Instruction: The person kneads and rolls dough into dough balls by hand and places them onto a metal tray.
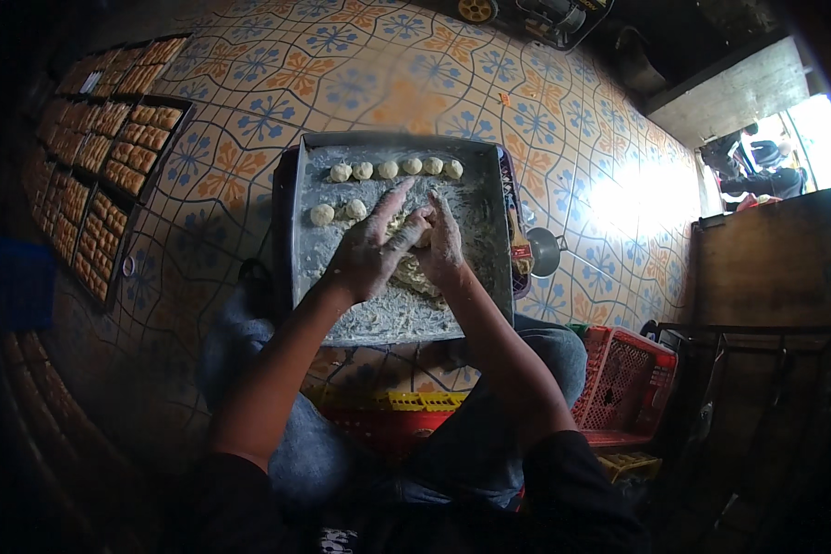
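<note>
"How's the grip?"
"Left hand (367,256) and right hand (443,242) meet; whether they hold anything, I can't tell."
"The dough (415,275)?"
"Beneath, toward the near edge of the tray (392,139). I'd roll lightly, matching the far-edge balls (388,169)."

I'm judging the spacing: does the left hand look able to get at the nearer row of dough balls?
Probably yes: the left hand is over the tray, close to those two dough balls, with nothing visible between, though it appears busy against the right hand.
</note>
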Demonstrator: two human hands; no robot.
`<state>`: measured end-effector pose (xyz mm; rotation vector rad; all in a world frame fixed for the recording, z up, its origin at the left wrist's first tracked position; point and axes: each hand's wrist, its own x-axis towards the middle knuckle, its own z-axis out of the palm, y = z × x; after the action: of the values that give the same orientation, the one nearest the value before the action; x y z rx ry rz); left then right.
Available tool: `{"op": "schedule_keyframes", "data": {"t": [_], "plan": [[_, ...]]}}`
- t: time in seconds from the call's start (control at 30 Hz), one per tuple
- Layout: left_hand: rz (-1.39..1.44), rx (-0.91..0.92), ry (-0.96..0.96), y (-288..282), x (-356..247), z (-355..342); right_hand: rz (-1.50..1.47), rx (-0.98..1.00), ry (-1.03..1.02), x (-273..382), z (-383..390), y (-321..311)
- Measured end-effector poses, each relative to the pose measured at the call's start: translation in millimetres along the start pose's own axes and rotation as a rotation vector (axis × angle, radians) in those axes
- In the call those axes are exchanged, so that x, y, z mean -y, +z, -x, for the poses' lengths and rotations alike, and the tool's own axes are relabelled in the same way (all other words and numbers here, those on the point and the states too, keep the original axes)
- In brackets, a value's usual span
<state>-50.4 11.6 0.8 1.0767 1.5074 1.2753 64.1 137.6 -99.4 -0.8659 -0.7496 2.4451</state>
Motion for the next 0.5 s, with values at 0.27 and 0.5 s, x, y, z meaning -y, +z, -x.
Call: {"op": "schedule_keyframes", "data": {"t": [0.27, 0.5], "plan": [[-0.251, -0.16, 0.002, -15.9, 9.9, -4.7, -0.073, -0.086, -0.083, 14.0, -0.4, -11.7], [0.4, -0.097, -0.456, -11.2, -9.3, -10.8, 0.298, 0.234, -0.359, 50.5, 50.5, 69.1]]}}
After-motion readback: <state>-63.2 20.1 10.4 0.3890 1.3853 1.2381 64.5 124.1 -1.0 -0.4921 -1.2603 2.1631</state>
